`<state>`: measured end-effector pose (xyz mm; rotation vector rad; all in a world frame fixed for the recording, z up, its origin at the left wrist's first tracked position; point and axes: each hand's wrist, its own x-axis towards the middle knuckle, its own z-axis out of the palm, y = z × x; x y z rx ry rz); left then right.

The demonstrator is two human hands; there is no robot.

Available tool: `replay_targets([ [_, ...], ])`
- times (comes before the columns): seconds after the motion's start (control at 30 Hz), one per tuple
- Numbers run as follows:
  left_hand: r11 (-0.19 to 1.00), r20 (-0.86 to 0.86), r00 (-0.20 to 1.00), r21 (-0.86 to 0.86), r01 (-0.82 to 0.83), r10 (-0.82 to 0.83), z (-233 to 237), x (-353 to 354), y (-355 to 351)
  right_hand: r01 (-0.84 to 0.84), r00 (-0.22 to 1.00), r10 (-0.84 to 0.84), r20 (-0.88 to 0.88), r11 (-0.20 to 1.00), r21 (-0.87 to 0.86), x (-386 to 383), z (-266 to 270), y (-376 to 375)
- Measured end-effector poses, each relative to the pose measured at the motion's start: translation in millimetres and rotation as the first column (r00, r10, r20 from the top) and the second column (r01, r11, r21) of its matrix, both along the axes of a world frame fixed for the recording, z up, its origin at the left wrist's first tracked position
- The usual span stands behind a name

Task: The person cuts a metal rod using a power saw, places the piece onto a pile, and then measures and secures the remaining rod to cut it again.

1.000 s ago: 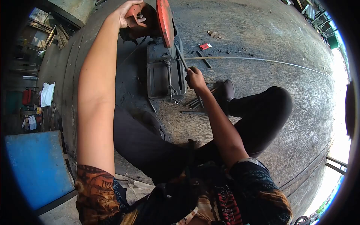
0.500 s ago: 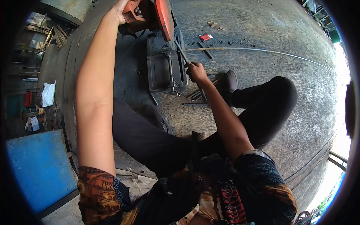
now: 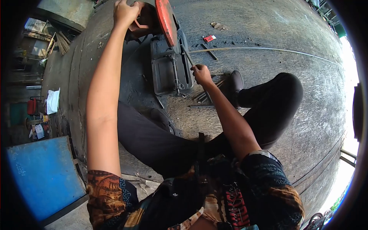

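A chop saw with a red blade guard point(image 3: 167, 21) and a grey base point(image 3: 156, 73) stands on the floor in front of me. My left hand point(image 3: 126, 15) is closed at the saw's orange-red handle point(image 3: 138, 26), its fingers partly hidden. Pinched in my right hand point(image 3: 201, 75) is a thin metal bar point(image 3: 187, 55), its far end by the vise under the guard. The vise screw point(image 3: 175, 73) runs along the base toward me.
Several short metal pieces point(image 3: 205, 96) lie beside my right shoe point(image 3: 237, 81). Another bar point(image 3: 209, 51) and a red packet point(image 3: 209, 38) are farther off. A long thin strip point(image 3: 268, 48) crosses the floor to the right. At left stands a blue panel point(image 3: 46, 172).
My left hand has shifted its hold, now lying over the top of the handle with its back showing. My right hand and the bar have stayed almost in place.
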<state>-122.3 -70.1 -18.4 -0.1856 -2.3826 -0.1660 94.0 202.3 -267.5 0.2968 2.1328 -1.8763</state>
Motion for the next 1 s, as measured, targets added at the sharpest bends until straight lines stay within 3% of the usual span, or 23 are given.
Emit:
replay_targets([
  [0.03, 0.973, -0.006, 0.976, 0.069, 0.22, -0.22, 18, 33, 30, 0.032, 0.999, -0.03, -0.024, 0.996, 0.081, -1, -5, -4],
  [0.07, 0.972, -0.002, 0.974, 0.067, 0.224, -0.225, 24, 48, 42, 0.064, 0.997, -0.057, -0.049, 0.984, 0.164, -2, -8, -7],
  [0.13, 0.93, 0.066, 0.938, -0.12, 0.346, -0.341, 27, 66, 52, 0.071, 0.994, -0.054, -0.096, 0.98, 0.185, 2, 1, -8],
  [0.2, 0.934, 0.099, 0.944, -0.142, 0.328, -0.316, 33, 74, 57, 0.076, 0.988, -0.046, -0.144, 0.975, 0.207, 7, 14, -10],
  [0.27, 0.931, 0.298, 0.885, 0.04, 0.362, -0.357, 41, 79, 63, 0.143, 0.974, -0.09, -0.209, 0.957, 0.253, 11, 26, -13],
  [0.3, 0.931, 0.302, 0.884, 0.042, 0.362, -0.357, 39, 78, 62, 0.142, 0.975, -0.091, -0.204, 0.957, 0.254, 13, 28, -13],
  [0.37, 0.93, 0.192, 0.919, -0.064, 0.361, -0.343, 36, 76, 60, 0.176, 0.952, -0.093, -0.292, 0.945, 0.275, 14, 32, -15],
  [1.0, 0.931, 0.135, 0.931, -0.089, 0.353, -0.34, 29, 69, 57, 0.146, 0.936, -0.036, -0.35, 0.945, 0.294, 21, 28, -24],
])
